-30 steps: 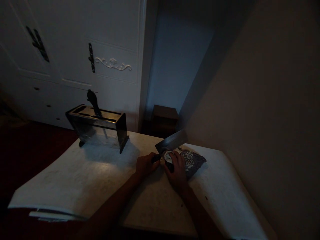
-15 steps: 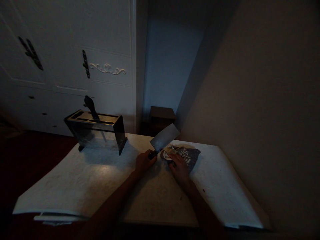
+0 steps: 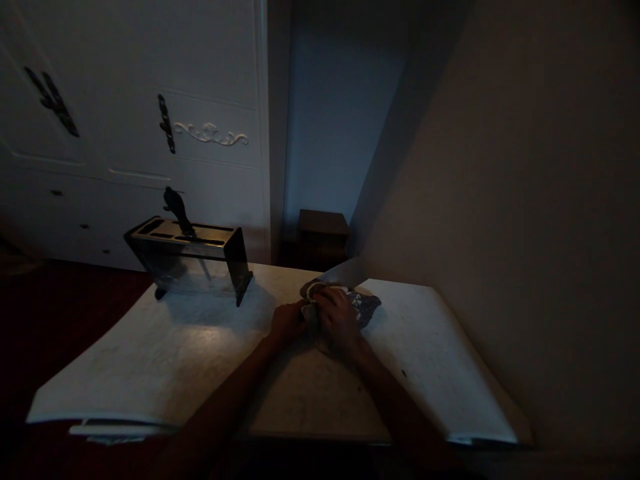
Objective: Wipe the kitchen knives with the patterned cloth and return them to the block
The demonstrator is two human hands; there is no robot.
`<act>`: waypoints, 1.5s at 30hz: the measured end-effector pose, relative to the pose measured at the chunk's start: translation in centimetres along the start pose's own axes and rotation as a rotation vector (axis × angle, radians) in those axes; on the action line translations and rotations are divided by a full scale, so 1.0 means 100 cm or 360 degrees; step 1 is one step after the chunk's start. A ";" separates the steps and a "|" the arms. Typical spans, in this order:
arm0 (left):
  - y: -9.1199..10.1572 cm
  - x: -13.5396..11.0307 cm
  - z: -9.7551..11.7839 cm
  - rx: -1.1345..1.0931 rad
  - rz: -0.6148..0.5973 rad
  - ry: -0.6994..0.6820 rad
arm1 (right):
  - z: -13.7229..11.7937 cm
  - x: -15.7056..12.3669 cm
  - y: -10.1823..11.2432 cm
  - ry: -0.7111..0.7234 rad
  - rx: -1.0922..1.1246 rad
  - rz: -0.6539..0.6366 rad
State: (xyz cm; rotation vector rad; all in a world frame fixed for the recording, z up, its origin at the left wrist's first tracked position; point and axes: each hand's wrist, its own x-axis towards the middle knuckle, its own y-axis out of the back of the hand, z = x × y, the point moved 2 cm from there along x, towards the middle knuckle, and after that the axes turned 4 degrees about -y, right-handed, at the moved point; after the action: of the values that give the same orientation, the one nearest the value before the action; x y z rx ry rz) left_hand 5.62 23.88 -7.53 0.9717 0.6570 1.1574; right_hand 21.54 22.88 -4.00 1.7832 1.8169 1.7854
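Observation:
A cleaver [image 3: 347, 272] with a broad metal blade points away to the right over the table. My left hand [image 3: 289, 323] is closed around its handle, which is mostly hidden now. A dark patterned cloth [image 3: 367, 307] with white marks is bunched in my right hand [image 3: 340, 319], whose fingers press it against the cleaver near where blade and handle meet. The cloth covers the lower part of the blade, and its loose end trails off to the right.
A knife block [image 3: 200, 263] with a metal slotted top and see-through front stands at the table's back left, holding one black-handled tool [image 3: 177, 210]. The pale table [image 3: 175, 367] borders a wall at right. A white cabinet [image 3: 215, 73] and a small brown box [image 3: 323, 223] are behind.
My right hand has moved left with the cloth, onto the cleaver's handle end. The cloth now hides much of the blade's lower part. The left hand keeps its hold.

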 end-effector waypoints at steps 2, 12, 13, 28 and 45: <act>0.000 0.001 -0.001 0.0020 -0.0032 -0.0039 | -0.001 0.004 -0.010 -0.0009 -0.0140 -0.0035; -0.004 0.002 -0.001 0.0079 0.0019 -0.0095 | 0.049 0.009 -0.005 -0.0367 -0.0418 0.0439; -0.005 0.002 -0.002 0.0096 0.0017 -0.0089 | 0.056 0.007 -0.001 -0.0408 -0.0442 0.0476; 0.003 0.003 -0.004 -0.0111 0.0075 -0.0044 | 0.130 -0.020 0.031 -0.0895 -0.0252 0.0561; 0.005 0.008 -0.016 -0.0498 -0.0123 -0.0309 | 0.132 -0.013 0.053 -0.1294 0.0639 0.0835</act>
State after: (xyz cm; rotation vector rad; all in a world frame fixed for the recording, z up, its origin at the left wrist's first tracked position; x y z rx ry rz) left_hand 4.27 25.15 -7.83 0.7727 0.3420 1.0445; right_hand 34.43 28.92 -5.69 2.7526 1.4759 0.5280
